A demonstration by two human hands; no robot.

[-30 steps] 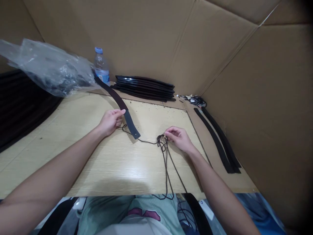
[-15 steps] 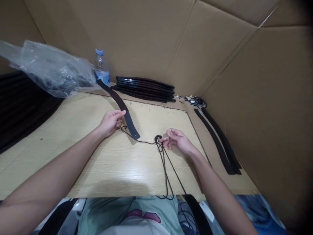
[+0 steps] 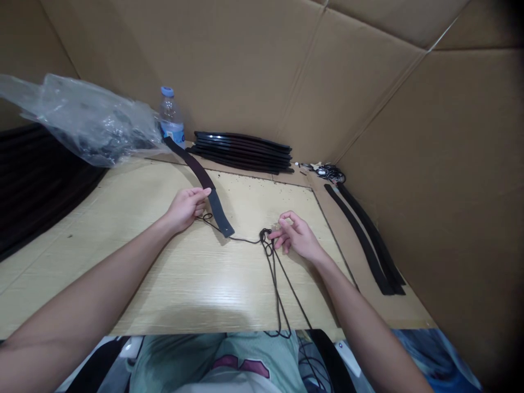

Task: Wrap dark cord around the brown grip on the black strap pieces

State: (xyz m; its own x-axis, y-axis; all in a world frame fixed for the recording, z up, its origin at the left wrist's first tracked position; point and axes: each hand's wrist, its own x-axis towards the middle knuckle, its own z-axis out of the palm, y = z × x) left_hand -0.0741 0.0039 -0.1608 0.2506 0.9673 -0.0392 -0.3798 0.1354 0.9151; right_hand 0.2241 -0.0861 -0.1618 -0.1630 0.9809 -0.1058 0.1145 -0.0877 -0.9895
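My left hand (image 3: pixel 189 207) is closed on a long, thin black strip (image 3: pixel 221 214), pinching its edge between thumb and fingers. The strip curves back toward the clear plastic bag, and its near end has a small hole. A thin black cord (image 3: pixel 245 240) runs from beneath my left hand, past the strip's end, to a small tangle (image 3: pixel 264 236) of the same cord. Beside that tangle is my right hand (image 3: pixel 297 234), fingers loosely bent and apart, one fingertip close to the cord. Whether it touches is unclear. Several cord strands hang from there over the table's front edge.
Black strips lie stacked (image 3: pixel 241 154) at the back, near a water bottle (image 3: pixel 172 117) and a clear plastic bag (image 3: pixel 98 120). More strips (image 3: pixel 364 240) lie at right, below a pile of small bits (image 3: pixel 327 172). Dark strips (image 3: pixel 36 185) fill the left. Cardboard walls (image 3: pixel 229 65) surround the table.
The fingers of my right hand have loosened and spread from a pinch beside the cord tangle. My left hand and the strip have stayed almost still. The view has tilted slightly.
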